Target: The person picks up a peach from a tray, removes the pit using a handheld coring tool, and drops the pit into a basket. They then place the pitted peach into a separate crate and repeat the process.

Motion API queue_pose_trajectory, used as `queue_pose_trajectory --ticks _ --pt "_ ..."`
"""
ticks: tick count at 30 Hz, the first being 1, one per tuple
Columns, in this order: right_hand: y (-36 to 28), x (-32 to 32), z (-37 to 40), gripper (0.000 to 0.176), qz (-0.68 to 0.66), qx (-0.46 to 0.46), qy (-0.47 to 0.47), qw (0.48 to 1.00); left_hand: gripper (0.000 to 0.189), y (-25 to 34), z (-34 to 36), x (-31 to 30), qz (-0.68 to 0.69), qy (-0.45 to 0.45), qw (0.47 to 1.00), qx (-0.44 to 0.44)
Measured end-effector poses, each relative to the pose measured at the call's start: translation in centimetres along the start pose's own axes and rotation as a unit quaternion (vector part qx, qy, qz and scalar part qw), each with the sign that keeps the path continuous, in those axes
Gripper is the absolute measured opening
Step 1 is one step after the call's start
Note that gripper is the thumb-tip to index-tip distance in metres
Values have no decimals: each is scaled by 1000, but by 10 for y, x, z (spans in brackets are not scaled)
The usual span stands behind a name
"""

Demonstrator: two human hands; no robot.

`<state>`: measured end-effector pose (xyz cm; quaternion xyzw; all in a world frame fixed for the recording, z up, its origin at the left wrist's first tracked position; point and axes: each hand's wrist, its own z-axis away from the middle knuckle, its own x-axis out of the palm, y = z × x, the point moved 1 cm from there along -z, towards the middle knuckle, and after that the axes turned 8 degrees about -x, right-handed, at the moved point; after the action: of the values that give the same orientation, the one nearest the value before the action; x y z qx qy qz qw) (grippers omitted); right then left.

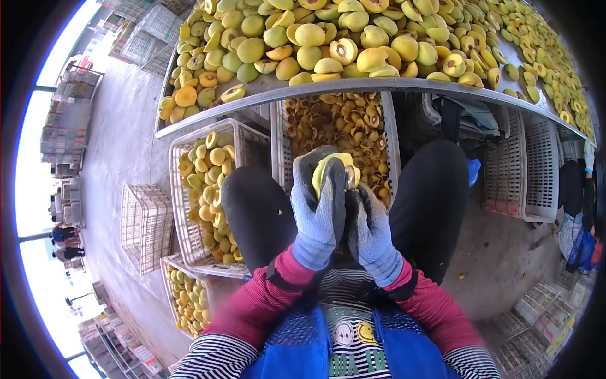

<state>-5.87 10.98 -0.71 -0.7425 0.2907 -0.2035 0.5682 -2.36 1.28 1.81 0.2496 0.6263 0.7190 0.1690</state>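
Both of my hands wear blue-grey gloves and meet between my knees. My left hand is wrapped round a yellow-green fruit. Against the fruit's right side, my right hand is closed on a small metal tool, mostly hidden by the fingers. Below the hands stands a crate of brownish fruit pieces. Many halved fruits lie heaped on the metal table ahead, some with pits showing.
Crates of fruit stand left of my legs, beside a white crate. More crates are under the table at right. Another person sits at far right. Stacked crates and distant people are at left.
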Motion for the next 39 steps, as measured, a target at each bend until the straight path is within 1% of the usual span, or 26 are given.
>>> queue_pose_trajectory --ticks 1,3,8,11,13,14,15,16,17,18,19,20,21,22,23,25,27,29,31,32,33,34,36,37,38,39 --pt "-2 2 -5 40 0 -2 1 1000 27 0 3 3 -5 24 999 28" --pt "-5 4 -15 19 64 -61 69 994 28 1 5 4 -12 35 998 49" --pt "-8 1 -17 21 108 -87 48 989 28 4 4 -4 -32 24 998 58" --pt "-5 -5 -17 23 25 -61 10 998 27 5 -3 -11 -8 -36 999 24" --pt "-1 -11 -15 25 2 -63 -38 997 22 9 -10 -14 -40 -30 999 7" --pt "-1 -11 -13 25 1 -60 -39 997 19 10 -15 -18 -91 -78 993 -2" --pt "1 -11 -12 23 -126 66 -34 989 17 10 -21 -20 -141 -127 982 -9" --pt "3 -10 -10 23 -249 191 -28 949 17 8 -27 -22 -147 -155 977 -14" --pt "2 -9 -9 25 -363 310 -20 878 17 9 -31 -23 -147 -153 977 -15" --pt "-13 -12 -17 36 -372 290 -80 878 18 11 -34 -24 -128 -189 973 -31" --pt "-11 -12 -15 36 -373 292 -81 877 20 11 -37 -25 -109 -226 967 -48" --pt "-9 -9 -11 40 -544 339 -112 759 23 11 -42 -26 -114 -268 957 8" --pt "-7 -7 -10 44 -690 368 -140 607 23 12 -42 -26 -115 -267 957 9" --pt "-7 -2 -10 49 -744 383 -135 530 24 12 -42 -25 -49 -290 953 -77" --pt "-6 1 -9 49 -745 384 -135 529 26 12 -40 -24 19 -309 937 -161" --pt "-5 6 -8 49 -810 348 -147 449 27 -3 -33 -24 48 -298 937 -178" --pt "2 9 -4 50 -799 352 -138 468 27 -13 -24 -23 59 -235 970 -10" --pt "6 8 -1 51 -784 355 -131 491 24 -15 -20 -26 69 -211 975 -5" --pt "9 8 1 52 -764 391 -142 493 22 -13 -28 -36 -33 -193 976 -99" --pt "7 10 2 52 -764 393 -143 492 21 -6 -34 -44 -146 -224 963 13" --pt "3 12 2 51 -786 409 -142 442 22 -4 -39 -51 -230 -244 937 95" --pt "-1 14 2 51 -805 422 -142 391 22 -1 -41 -54 -230 -256 935 88" --pt "-9 20 2 51 -823 407 -146 368 23 0 -37 -55 -230 -266 933 82" --pt "-12 23 2 51 -841 390 -149 344 25 -3 -32 -52 -91 -271 958 -23" --pt "-11 25 3 51 -840 391 -150 343 28 -7 -26 -50 51 -268 954 -127" --pt "-10 26 5 50 -837 389 -144 357 28 -10 -18 -47 51 -266 954 -128"
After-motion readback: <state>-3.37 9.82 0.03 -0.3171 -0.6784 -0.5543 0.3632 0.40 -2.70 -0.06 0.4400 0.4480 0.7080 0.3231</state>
